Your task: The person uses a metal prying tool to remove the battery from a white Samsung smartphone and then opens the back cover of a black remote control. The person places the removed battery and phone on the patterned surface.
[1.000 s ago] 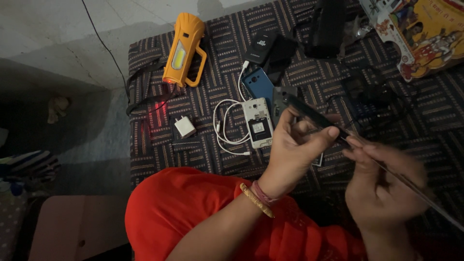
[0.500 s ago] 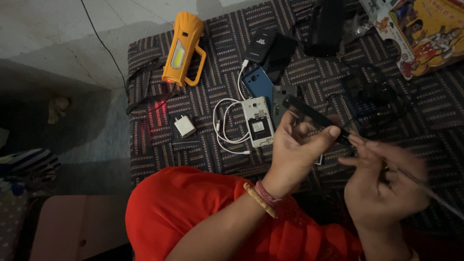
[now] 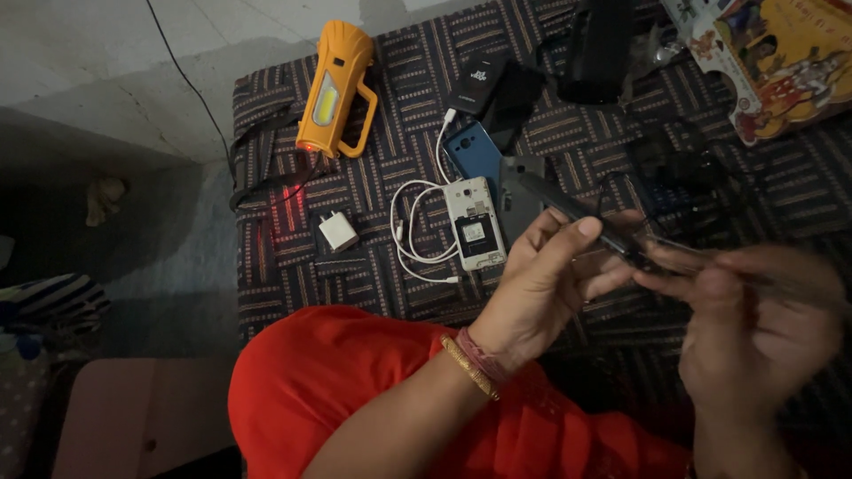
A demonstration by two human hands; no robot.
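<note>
Now the left hand point(image 3: 550, 284) pinches a slim dark phone point(image 3: 577, 213) edgewise, just right of the open white handset point(image 3: 473, 223); looks light, slippery. Right hand point(image 3: 754, 328) blurred, grip unclear.

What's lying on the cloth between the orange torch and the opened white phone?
In the head view, between the orange torch and the white phone lie a small white charger plug and loops of white cable.

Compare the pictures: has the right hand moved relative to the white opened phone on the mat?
Yes. The right hand has drifted slightly right, away from the white opened phone, which stays put.
</note>
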